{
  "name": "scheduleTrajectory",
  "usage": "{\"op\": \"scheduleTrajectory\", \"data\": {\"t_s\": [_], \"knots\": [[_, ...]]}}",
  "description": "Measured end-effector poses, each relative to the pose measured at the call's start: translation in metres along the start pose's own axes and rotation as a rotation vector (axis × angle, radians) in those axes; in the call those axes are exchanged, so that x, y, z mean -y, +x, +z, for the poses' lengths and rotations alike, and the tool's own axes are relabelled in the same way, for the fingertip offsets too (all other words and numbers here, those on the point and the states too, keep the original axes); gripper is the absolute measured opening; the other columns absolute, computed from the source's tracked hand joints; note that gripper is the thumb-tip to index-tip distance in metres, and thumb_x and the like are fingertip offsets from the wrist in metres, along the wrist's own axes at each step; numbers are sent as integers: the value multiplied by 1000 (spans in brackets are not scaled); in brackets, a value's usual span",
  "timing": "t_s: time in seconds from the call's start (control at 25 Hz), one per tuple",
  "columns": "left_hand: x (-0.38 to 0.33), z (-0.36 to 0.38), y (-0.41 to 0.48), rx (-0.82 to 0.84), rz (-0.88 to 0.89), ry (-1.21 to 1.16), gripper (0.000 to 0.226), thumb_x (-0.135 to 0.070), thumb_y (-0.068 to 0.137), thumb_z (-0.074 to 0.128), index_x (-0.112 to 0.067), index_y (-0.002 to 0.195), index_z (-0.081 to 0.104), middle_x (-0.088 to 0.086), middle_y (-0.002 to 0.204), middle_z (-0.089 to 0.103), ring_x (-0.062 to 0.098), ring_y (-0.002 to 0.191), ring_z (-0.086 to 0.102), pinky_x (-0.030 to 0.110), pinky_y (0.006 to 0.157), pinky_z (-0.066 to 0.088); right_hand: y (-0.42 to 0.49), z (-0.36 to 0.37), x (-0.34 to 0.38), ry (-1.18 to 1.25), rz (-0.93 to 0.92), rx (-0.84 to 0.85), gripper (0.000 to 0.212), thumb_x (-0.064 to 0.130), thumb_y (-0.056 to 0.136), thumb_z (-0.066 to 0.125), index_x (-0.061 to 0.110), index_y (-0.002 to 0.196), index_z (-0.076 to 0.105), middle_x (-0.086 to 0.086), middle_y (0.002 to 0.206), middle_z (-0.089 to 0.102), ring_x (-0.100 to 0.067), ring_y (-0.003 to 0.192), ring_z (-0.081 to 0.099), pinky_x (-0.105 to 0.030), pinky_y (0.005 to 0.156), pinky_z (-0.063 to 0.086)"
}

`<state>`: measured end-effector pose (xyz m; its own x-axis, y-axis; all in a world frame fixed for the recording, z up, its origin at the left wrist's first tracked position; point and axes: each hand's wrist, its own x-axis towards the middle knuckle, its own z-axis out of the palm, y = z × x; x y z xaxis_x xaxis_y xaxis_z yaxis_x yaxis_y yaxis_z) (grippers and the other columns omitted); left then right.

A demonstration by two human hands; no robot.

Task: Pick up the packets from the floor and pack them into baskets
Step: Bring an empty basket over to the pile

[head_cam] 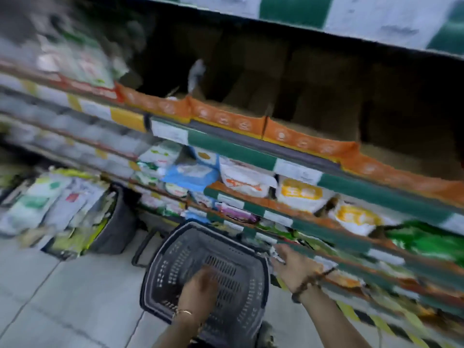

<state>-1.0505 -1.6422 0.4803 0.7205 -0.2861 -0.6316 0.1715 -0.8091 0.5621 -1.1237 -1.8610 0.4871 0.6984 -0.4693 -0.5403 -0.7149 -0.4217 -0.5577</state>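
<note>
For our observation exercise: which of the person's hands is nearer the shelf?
Right. The right hand reaches past the rim of the basket to the lower shelf edge; the left hand hangs over the basket's middle, away from the shelf.

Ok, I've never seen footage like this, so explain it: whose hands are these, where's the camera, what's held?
No machine here: a person wears one wide-angle camera on the head, so this single picture looks forward and down at their own hands. It is tilted and blurred. It shows a shop aisle with green-edged shelves of packets. On the pale tiled floor stands a dark grey perforated plastic basket, seemingly empty. The left hand is over it; the right hand is by its right rim, near the lowest shelf. Something pale shows at its fingertips, but blur hides whether either hand grips anything. Further left stands a dark bin stuffed with white and green packets.
</note>
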Motion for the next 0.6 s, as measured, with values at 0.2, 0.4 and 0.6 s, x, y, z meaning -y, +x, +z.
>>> {"op": "scheduleTrajectory", "data": {"t_s": [0.2, 0.4, 0.6], "knots": [[18, 10, 0, -228, -282, -320, 26, -9, 91, 52, -18, 115, 57, 1, 106, 63, 17, 94, 59, 13, 69, 44, 62, 13, 31, -164, -142, 212, 40, 28, 93, 57, 21, 132, 50, 3, 135, 52, -15, 122, 51, -26, 101, 41], [72, 17, 35, -344, -459, -532, 24, -8, 86, 57, -31, 92, 56, -1, 91, 68, 16, 87, 64, 27, 82, 49, 137, 63, 50, -319, -219, 361, 39, 27, 94, 56, 22, 132, 49, 5, 137, 50, -14, 123, 50, -25, 100, 41], [146, 49, 102, -377, -580, -530, 19, -15, 88, 54, -32, 96, 53, -3, 101, 66, 17, 94, 63, 25, 81, 49, 225, 137, 40, -427, -251, 417, 38, 20, 92, 58, 16, 130, 52, 0, 132, 56, -16, 119, 54, -29, 100, 44]]}}
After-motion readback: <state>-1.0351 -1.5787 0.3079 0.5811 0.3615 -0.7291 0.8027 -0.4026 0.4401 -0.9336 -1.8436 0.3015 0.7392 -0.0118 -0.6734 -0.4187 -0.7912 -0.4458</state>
